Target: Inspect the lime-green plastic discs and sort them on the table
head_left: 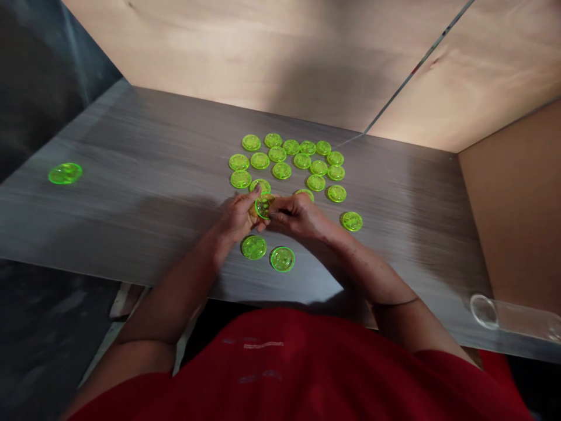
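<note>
Between my two hands is a translucent yellow-green round disc (264, 206), raised above the table. My left hand (240, 216) grips its left edge, with the thumb on top. The fingers of my right hand (298, 213) are pinched together at the disc's right side; what they hold, if anything, is hidden. Similar green discs lie close by: one (254, 248) and another with a bright rim (283, 259) on the near side, and several more, such as this green disc (281, 171), spread beyond my hands.
Everything lies on a grey wood-grain table (153, 146). A light wooden panel (245, 52) rises at its back, and a brown panel (512, 199) stands on the right. Far left sits a green piece (65, 173). A clear tube (521, 316) lies at the near right edge.
</note>
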A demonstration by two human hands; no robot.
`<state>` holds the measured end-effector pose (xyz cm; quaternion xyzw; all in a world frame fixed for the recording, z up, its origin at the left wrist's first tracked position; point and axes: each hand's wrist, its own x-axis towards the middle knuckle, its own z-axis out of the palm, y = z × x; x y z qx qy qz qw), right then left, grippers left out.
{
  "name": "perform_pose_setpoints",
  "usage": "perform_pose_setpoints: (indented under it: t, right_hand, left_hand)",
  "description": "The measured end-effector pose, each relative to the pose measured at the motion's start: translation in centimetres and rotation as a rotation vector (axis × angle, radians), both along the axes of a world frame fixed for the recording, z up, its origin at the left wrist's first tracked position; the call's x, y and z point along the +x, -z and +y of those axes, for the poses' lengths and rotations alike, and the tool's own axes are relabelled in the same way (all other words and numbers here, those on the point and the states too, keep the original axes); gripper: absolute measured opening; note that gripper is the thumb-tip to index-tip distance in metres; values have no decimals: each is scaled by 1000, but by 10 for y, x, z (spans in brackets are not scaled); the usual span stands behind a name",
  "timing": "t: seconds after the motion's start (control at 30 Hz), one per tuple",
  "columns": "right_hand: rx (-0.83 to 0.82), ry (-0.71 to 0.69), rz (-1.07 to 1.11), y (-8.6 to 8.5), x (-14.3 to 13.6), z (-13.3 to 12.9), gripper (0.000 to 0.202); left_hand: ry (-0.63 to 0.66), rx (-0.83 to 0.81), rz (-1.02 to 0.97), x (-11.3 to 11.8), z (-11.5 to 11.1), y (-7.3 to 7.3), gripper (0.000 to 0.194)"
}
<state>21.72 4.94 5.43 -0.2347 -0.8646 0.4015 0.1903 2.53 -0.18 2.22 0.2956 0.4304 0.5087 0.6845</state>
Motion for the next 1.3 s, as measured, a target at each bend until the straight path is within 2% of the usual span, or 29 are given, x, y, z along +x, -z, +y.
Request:
perform_pose_setpoints:
  t: [0.13, 0.33, 0.57, 0.7, 0.93, 1.13, 1.2, 1.3]
  right_hand:
    - [113, 33, -79, 1, -4, -7, 23]
    - [307, -73, -203, -2, 0, -7, 11]
    - [344, -189, -203, -5, 5, -3, 14]
    - [331, -174, -163, -4, 6, -2, 14]
    - [391, -160, -251, 2, 4, -1, 9]
    - [431, -88, -75, 12, 4, 3, 16]
    - [371, 12, 4, 15, 4, 5, 19]
    - [235, 236, 155, 21, 2, 9, 14]
  left_hand:
    - [-19, -19, -47, -2, 2, 0, 57]
    - [-9, -40, -30, -3, 1, -2, 46]
    - [30, -44, 8, -6, 0, -5, 52]
    - [46, -32, 12, -8, -1, -2, 54]
    - [26, 19, 40, -6, -1, 1, 58]
    - [2, 22, 58, -4, -1, -4, 63]
    - [-3, 24, 63, -4, -2, -4, 63]
    - [21, 37, 57, -3, -4, -1, 58]
